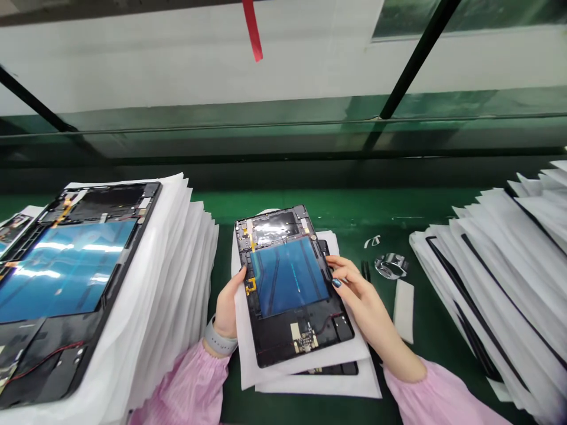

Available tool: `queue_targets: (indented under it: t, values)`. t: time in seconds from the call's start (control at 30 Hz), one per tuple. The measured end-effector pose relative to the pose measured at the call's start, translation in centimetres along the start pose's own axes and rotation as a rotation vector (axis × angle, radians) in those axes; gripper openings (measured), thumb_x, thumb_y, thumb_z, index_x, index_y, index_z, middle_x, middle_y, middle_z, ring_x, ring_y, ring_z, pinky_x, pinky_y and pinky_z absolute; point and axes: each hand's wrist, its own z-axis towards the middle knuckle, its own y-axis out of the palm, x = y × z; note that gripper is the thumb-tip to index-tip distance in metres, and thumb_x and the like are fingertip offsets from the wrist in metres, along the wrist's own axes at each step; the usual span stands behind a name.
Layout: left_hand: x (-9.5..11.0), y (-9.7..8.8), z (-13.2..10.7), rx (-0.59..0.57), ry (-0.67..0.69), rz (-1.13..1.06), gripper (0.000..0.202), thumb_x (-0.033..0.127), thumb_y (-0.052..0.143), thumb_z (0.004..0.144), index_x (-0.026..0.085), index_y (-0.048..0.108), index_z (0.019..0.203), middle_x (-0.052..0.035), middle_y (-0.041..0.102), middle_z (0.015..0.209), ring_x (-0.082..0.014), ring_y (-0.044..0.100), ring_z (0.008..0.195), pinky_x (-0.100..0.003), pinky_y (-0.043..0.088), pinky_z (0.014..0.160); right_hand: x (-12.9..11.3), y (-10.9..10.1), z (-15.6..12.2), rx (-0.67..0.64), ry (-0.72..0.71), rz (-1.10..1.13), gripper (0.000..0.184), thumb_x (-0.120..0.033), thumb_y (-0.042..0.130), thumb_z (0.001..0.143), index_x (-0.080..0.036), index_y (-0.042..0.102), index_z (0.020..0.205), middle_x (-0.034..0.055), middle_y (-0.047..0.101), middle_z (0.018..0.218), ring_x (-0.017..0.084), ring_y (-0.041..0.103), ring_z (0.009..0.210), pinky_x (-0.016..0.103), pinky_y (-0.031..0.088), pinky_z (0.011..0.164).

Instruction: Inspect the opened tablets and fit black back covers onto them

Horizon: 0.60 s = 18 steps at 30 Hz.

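Note:
An opened tablet (290, 283) with a blue shiny film over its middle lies on a white foam sheet (305, 363) in front of me, with another tablet and sheet under it. My left hand (229, 307) grips the tablet's left edge together with the sheet. My right hand (357, 292) rests on the tablet's right edge, fingertips touching its frame. Both sleeves are pink, and a grey wristband sits on my left wrist.
A tall stack of white foam sheets (172, 277) with another opened tablet (66, 277) on top stands at the left. A leaning pile of sheets and tablets (500, 265) fills the right. Peeled film scraps (390, 264) and a white strip (404, 310) lie on the green mat.

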Motion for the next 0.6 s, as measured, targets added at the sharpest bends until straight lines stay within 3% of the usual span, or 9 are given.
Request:
queue_targets:
  t: [0.13,0.27,0.4,0.47,0.53,0.6]
  values:
    - [0.0,-0.3,-0.1,-0.075,-0.043,0.011,0.045,0.034,0.043,0.094,0.013,0.067,0.126,-0.0110,0.078,0.109,-0.0342,0.062,0.121,-0.050,0.044,0.110,-0.3,0.2,0.0,-0.113,0.183,0.237,0.033,-0.051,0.061,0.089,-0.022,0.053,0.075,0.0087,0.060,0.120,0.026,0.062,0.107,0.036,0.053,0.085]
    - [0.0,-0.2,-0.1,-0.147,-0.054,-0.001,0.048,0.038,0.039,0.096,0.016,0.066,0.129,-0.0095,0.076,0.114,-0.0337,0.057,0.127,-0.050,0.037,0.114,-0.8,0.2,0.0,-0.138,0.153,0.313,0.033,-0.050,0.066,0.086,-0.023,0.052,0.073,0.0021,0.055,0.089,0.020,0.060,0.080,0.031,0.052,0.072]
    - [0.1,-0.2,-0.1,-0.165,-0.062,0.002,0.049,0.039,0.036,0.097,0.015,0.069,0.123,-0.0097,0.077,0.112,-0.0326,0.056,0.129,-0.048,0.034,0.116,-1.2,0.2,0.2,-0.152,0.170,0.415,0.026,-0.043,0.070,0.084,-0.023,0.058,0.073,-0.0002,0.053,0.082,0.017,0.058,0.074,0.028,0.051,0.071]
    - [0.2,-0.7,-0.4,-0.172,-0.065,0.008,0.046,0.038,0.039,0.096,0.016,0.073,0.117,-0.0083,0.078,0.109,-0.0318,0.056,0.129,-0.046,0.034,0.116,-1.1,0.3,0.3,-0.156,0.232,0.517,0.018,-0.040,0.071,0.082,-0.025,0.063,0.091,0.0007,0.060,0.088,0.018,0.062,0.077,0.031,0.053,0.075]
    - [0.0,-1.4,-0.5,-0.212,-0.086,0.011,0.041,0.040,0.046,0.095,0.018,0.076,0.110,-0.0057,0.079,0.102,-0.0317,0.057,0.128,-0.044,0.037,0.115,-1.1,0.5,0.4,-0.139,0.306,0.651,0.045,-0.036,0.074,0.077,-0.029,0.057,0.118,0.0027,0.067,0.100,0.021,0.067,0.083,0.036,0.055,0.081]
    - [-0.4,-1.6,0.1,-0.260,-0.113,0.028,0.034,0.044,0.053,0.092,0.022,0.077,0.104,-0.0040,0.079,0.100,-0.0322,0.060,0.123,-0.044,0.042,0.110,-1.2,0.7,0.4,-0.098,0.363,0.769,0.069,-0.032,0.077,0.070,-0.033,0.048,0.132,0.0014,0.070,0.104,0.021,0.068,0.087,0.038,0.053,0.087]
